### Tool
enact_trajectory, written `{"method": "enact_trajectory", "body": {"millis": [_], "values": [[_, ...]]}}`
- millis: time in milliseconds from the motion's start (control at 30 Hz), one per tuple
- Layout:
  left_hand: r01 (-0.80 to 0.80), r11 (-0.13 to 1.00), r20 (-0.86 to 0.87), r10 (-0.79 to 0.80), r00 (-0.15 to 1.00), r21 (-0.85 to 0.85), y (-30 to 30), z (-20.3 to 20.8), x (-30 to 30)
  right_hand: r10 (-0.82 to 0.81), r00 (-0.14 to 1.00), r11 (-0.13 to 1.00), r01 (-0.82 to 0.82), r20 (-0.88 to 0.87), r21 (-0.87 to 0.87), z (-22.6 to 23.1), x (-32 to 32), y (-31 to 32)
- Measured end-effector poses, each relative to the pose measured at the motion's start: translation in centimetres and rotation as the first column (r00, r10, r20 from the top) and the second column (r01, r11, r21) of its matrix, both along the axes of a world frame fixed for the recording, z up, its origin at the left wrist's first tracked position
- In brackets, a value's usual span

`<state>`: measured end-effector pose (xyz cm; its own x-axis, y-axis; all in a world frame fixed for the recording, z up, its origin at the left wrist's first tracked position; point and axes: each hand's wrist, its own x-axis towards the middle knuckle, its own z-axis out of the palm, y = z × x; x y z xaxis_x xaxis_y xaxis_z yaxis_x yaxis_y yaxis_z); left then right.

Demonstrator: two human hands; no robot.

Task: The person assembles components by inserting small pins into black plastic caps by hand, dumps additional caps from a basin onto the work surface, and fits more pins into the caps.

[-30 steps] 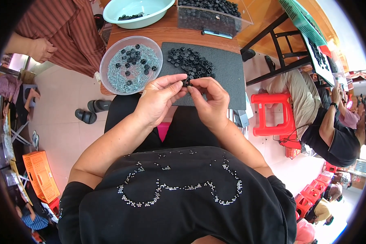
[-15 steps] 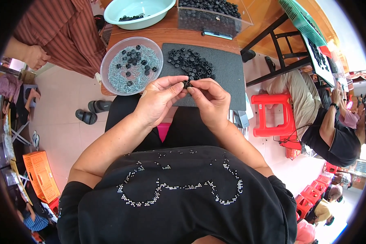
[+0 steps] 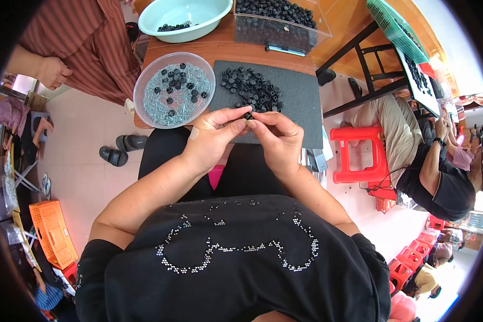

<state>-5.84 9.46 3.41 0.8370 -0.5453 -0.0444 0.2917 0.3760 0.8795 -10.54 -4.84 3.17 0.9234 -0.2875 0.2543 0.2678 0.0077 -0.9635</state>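
Between the fingertips of both hands is a small round black plastic part (image 3: pixel 247 115), mostly hidden by the fingers. My left hand (image 3: pixel 212 137) pinches it from the left, and a plaster shows near the wrist. My right hand (image 3: pixel 278 139) pinches it from the other side. Just beyond my fingers, a heap of black plastic parts (image 3: pixel 252 87) lies on a dark grey mat (image 3: pixel 300 102). To the left stands a clear round tub (image 3: pixel 140 102) filled with thin silvery screw-like pins (image 3: pixel 163 110), with several black parts on top.
A pale green basin (image 3: pixel 198 36) and a clear bin (image 3: pixel 284 36) of black parts stand at the table's back. Beside the table are a red stool (image 3: pixel 359 174) and a seated person (image 3: pixel 440 182). Another person in striped clothing (image 3: pixel 86 43) stands at left.
Both hands still hold the small part at nearly the same spot; the fingertips have closed in around it and shifted slightly. The whole view has tilted a little.
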Motion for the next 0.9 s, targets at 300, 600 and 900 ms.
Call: {"method": "enact_trajectory", "body": {"millis": [300,600,900], "values": [[-0.147,0.976,0.191,0.115,0.975,0.161,-0.3,0.1,-1.2,0.19,0.976,0.897,-0.129,-0.106,0.422,-1.6,0.6,0.5],[-0.246,0.945,0.192,0.205,0.96,0.218,-0.9,-0.5,-1.2,0.282,0.951,0.737,-0.131,-0.126,0.664,-3.0,0.7,1.8],[-0.227,0.963,-0.073,0.239,0.968,0.148,-1.4,0.1,-1.8,0.238,0.968,0.784,-0.146,-0.075,0.603,-3.7,1.0,2.1]]}}
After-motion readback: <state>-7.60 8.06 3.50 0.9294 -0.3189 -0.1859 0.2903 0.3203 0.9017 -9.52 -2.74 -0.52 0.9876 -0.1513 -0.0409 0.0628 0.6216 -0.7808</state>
